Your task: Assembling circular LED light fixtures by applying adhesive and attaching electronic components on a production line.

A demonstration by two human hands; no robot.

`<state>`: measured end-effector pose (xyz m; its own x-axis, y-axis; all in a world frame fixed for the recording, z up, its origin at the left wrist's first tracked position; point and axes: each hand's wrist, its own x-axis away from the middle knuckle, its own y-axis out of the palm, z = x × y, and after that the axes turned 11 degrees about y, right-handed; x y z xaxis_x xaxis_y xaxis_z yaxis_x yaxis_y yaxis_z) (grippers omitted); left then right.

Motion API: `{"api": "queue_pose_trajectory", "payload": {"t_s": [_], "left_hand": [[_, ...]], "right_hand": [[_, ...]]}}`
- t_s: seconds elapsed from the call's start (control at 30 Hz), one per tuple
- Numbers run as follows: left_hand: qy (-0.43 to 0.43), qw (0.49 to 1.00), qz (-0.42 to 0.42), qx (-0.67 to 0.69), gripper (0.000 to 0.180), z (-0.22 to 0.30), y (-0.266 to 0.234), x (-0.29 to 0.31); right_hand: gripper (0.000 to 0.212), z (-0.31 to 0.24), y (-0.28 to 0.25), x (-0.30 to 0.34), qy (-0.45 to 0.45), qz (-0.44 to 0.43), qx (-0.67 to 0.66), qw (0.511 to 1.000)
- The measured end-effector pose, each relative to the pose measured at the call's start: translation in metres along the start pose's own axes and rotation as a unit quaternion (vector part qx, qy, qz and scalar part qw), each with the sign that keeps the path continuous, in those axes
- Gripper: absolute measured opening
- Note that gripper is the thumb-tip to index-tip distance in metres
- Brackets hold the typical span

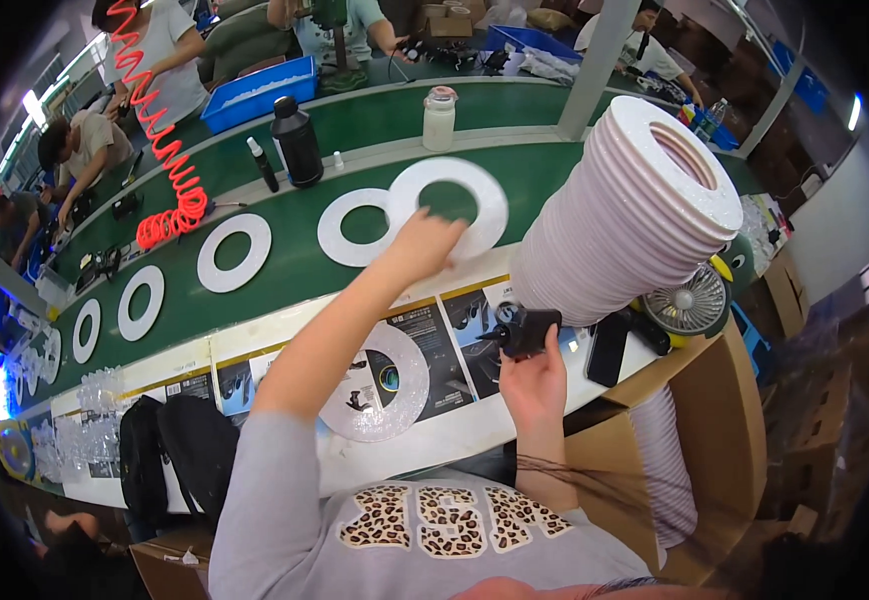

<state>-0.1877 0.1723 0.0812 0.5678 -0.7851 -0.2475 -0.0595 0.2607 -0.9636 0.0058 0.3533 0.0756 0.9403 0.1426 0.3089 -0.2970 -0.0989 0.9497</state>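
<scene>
My left hand [425, 245] reaches forward over the green conveyor belt, its fingers closed on the near edge of a flat white ring [493, 205], slightly blurred. This ring overlaps the view of another white ring [335, 238] lying on the belt. Nearer to me, my right hand [537, 378] grips a small black bottle [532, 333] whose pointed nozzle faces left. A glittery white ring [413, 385] rests on the white worktable [455, 430] between my arms. Just beyond my right hand rises a tall leaning stack of white rings [585, 215].
More rings [235, 278] lie spaced along the belt to the left. Beyond them stand a large black bottle [297, 145] and a white jar [439, 122]. A red coiled hose [170, 150] hangs down. A small fan [690, 298] and phone [608, 350] sit right. Co-workers sit opposite.
</scene>
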Motion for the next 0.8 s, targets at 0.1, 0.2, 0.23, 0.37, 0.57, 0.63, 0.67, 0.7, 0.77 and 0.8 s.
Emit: {"api": "queue_pose_trajectory", "payload": {"t_s": [0.1, 0.2, 0.23, 0.37, 0.57, 0.63, 0.67, 0.7, 0.77, 0.8], "left_hand": [[-0.037, 0.999, -0.006, -0.019, 0.075, -0.026, -0.001, -0.062], [-0.113, 0.994, 0.007, -0.002, 0.077, -0.031, 0.001, -0.077], [-0.116, 0.993, 0.005, 0.002, 0.077, -0.031, 0.003, -0.068], [-0.097, 0.990, 0.099, -0.004, 0.066, -0.035, 0.003, 0.003], [-0.230, 0.933, 0.262, 0.090, 0.042, 0.007, -0.014, 0.152], [-0.268, 0.915, 0.286, 0.095, 0.038, 0.020, -0.008, 0.196], [-0.303, 0.896, 0.307, 0.107, 0.033, 0.023, -0.001, 0.218], [-0.335, 0.875, 0.327, 0.123, 0.029, 0.027, 0.004, 0.233], [-0.367, 0.852, 0.345, 0.142, 0.026, 0.032, 0.014, 0.256], [-0.397, 0.827, 0.364, 0.157, 0.022, 0.035, 0.018, 0.263]], "right_hand": [[0.028, -0.002, 0.001, 0.004, -0.014, 0.014, 0.010, 1.000], [0.028, -0.001, -0.001, 0.009, -0.010, 0.008, 0.009, 1.000], [0.029, -0.001, -0.004, 0.007, 0.004, 0.000, 0.008, 1.000], [0.032, 0.003, -0.012, -0.010, 0.070, -0.011, -0.029, 0.997], [0.040, 0.020, -0.027, -0.045, 0.100, 0.014, -0.002, 0.995], [0.035, 0.024, -0.029, -0.057, 0.115, -0.012, -0.003, 0.993], [0.032, 0.034, -0.013, -0.059, 0.117, 0.037, -0.010, 0.992], [0.032, 0.037, -0.014, -0.065, 0.118, 0.041, -0.009, 0.992], [0.033, 0.040, -0.022, -0.079, 0.087, -0.002, 0.051, 0.995], [0.035, 0.050, -0.004, -0.076, 0.066, 0.040, 0.061, 0.995]]}}
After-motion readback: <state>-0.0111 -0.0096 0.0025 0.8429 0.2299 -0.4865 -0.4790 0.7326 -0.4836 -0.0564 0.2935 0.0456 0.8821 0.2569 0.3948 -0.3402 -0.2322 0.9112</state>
